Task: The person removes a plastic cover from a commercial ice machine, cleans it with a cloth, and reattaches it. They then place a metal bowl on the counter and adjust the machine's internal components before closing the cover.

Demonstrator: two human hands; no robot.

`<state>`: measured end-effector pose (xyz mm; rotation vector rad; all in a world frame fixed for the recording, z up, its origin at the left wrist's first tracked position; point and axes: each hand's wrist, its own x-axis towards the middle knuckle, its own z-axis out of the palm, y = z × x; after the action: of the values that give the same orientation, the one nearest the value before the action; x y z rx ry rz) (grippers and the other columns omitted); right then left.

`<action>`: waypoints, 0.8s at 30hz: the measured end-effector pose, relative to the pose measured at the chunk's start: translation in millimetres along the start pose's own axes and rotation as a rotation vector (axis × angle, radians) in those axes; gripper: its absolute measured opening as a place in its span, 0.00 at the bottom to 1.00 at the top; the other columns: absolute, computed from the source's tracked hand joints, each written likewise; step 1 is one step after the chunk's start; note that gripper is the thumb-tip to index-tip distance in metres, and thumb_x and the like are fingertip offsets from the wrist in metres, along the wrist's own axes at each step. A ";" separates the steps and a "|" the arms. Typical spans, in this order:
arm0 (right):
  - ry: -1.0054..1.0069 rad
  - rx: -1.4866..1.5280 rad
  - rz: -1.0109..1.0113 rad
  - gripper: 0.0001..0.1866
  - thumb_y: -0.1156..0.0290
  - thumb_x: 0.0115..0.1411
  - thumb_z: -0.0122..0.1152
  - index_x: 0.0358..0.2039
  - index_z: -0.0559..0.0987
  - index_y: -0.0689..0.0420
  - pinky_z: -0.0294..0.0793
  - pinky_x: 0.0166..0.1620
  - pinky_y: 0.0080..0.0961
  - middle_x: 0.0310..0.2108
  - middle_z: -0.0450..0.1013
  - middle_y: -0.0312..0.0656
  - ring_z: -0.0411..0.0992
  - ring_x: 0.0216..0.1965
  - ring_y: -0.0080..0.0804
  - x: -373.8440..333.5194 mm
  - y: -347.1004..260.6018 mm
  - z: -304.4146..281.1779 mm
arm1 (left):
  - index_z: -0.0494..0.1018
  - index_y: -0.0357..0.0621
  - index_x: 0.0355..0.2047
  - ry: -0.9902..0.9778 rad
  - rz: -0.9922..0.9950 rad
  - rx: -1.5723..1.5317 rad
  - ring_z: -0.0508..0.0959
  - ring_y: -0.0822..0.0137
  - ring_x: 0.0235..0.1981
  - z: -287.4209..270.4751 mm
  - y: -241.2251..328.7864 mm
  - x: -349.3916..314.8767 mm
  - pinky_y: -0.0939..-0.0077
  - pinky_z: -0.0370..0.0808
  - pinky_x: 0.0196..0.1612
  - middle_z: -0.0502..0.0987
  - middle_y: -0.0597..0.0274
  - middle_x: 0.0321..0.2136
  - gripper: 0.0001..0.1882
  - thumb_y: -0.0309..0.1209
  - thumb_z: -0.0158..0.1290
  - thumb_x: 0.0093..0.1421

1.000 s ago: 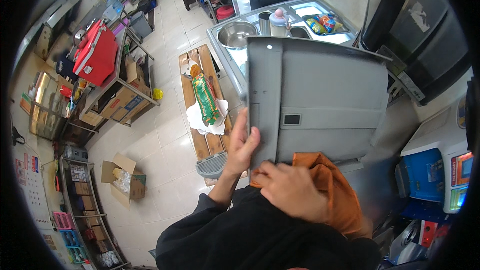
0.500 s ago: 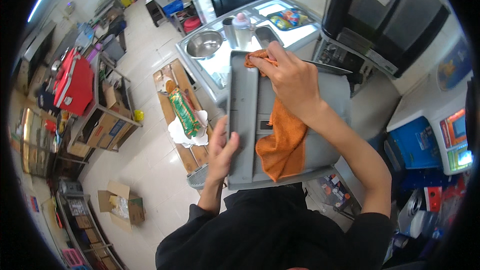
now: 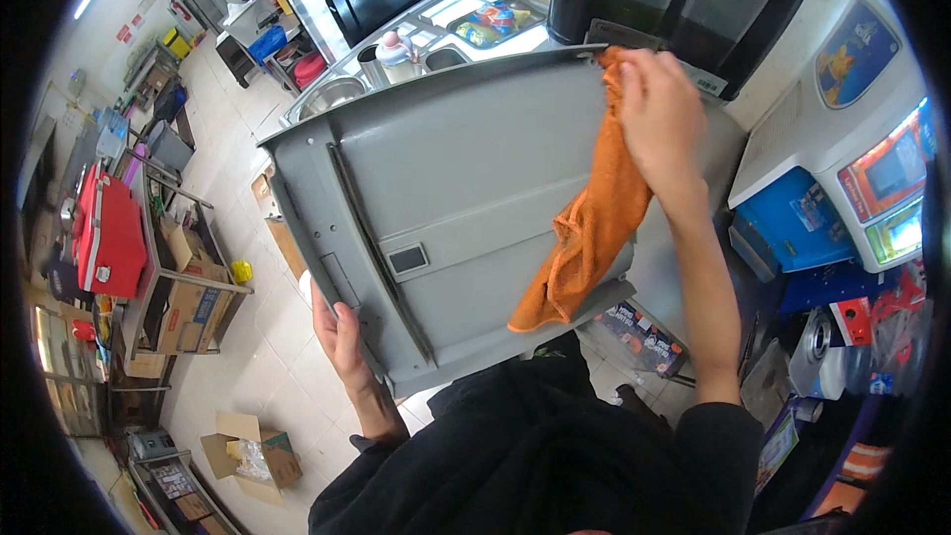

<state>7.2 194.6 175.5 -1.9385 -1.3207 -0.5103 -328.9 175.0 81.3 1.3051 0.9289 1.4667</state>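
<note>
A large grey plastic panel [image 3: 485,188] with raised edges, a long ridge and a small rectangular slot is held tilted before my body. My left hand [image 3: 342,337] grips its lower left edge, thumb on the face and the other fingers partly hidden behind. At the far right corner, my right hand [image 3: 662,119] pinches one end of an orange cloth [image 3: 589,233] against the rim. The rest of the cloth hangs down over the right part of the panel.
Beyond the panel stands a metal counter with a steel bowl [image 3: 332,96], a pink-topped bottle [image 3: 396,54] and a tray of packets [image 3: 495,22]. A white machine with a blue bin [image 3: 792,218] is at right. Left are a red cooler [image 3: 107,233] and an open carton [image 3: 253,456].
The panel has swung to show more of its face, its left edge moving left with my left hand. My right hand has carried the cloth rightward to the far right corner.
</note>
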 end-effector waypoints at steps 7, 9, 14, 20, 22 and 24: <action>0.291 0.794 0.240 0.14 0.67 0.63 0.45 0.43 0.71 0.63 0.69 0.42 0.27 0.38 0.70 0.43 0.70 0.41 0.31 -22.6 -22.5 -61.1 | 0.51 0.29 0.58 -0.029 -0.012 -0.089 0.57 0.64 0.57 -0.5 -11.6 2.0 0.72 0.48 0.60 0.60 0.52 0.55 0.34 0.41 0.45 0.59; 0.082 0.117 -0.071 0.15 0.67 0.60 0.48 0.47 0.70 0.57 0.71 0.37 0.25 0.36 0.69 0.41 0.71 0.35 0.37 -29.4 -34.6 -34.4 | 0.50 0.32 0.59 -0.001 -0.007 -0.085 0.68 0.74 0.42 4.6 -15.1 6.5 0.82 0.61 0.46 0.68 0.57 0.46 0.33 0.38 0.46 0.59; -0.079 0.054 -0.151 0.15 0.70 0.55 0.55 0.44 0.74 0.55 0.70 0.29 0.30 0.33 0.68 0.36 0.71 0.27 0.36 -85.1 -73.1 33.1 | 0.57 0.35 0.54 -0.054 -0.024 -0.138 0.62 0.86 0.22 35.7 -11.8 21.9 0.91 0.54 0.24 0.70 0.71 0.31 0.25 0.34 0.47 0.60; -0.289 0.462 -0.230 0.15 0.72 0.54 0.55 0.44 0.74 0.57 0.69 0.26 0.31 0.30 0.69 0.39 0.72 0.25 0.37 -138.5 -95.8 24.7 | 0.59 0.39 0.51 -0.063 -0.055 -0.148 0.59 0.89 0.21 50.5 5.1 33.9 0.92 0.50 0.23 0.68 0.77 0.24 0.20 0.35 0.46 0.62; -0.452 0.601 -0.261 0.14 0.72 0.54 0.55 0.42 0.74 0.59 0.68 0.26 0.29 0.28 0.70 0.39 0.71 0.24 0.37 -136.9 -92.8 12.9 | 0.59 0.39 0.51 -0.075 -0.019 -0.156 0.60 0.88 0.21 50.4 6.2 36.5 0.92 0.52 0.23 0.69 0.76 0.25 0.20 0.36 0.45 0.62; -0.643 0.723 -0.122 0.14 0.72 0.54 0.55 0.42 0.74 0.58 0.68 0.26 0.28 0.28 0.70 0.39 0.70 0.23 0.37 -126.9 -89.6 4.7 | 0.59 0.39 0.51 -0.079 -0.020 -0.154 0.61 0.87 0.21 52.8 4.9 37.3 0.92 0.55 0.24 0.69 0.74 0.26 0.20 0.36 0.45 0.62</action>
<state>-125.3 137.3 118.0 -1.4355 -1.7061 0.5398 -277.5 207.1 104.3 1.2284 0.7597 1.4316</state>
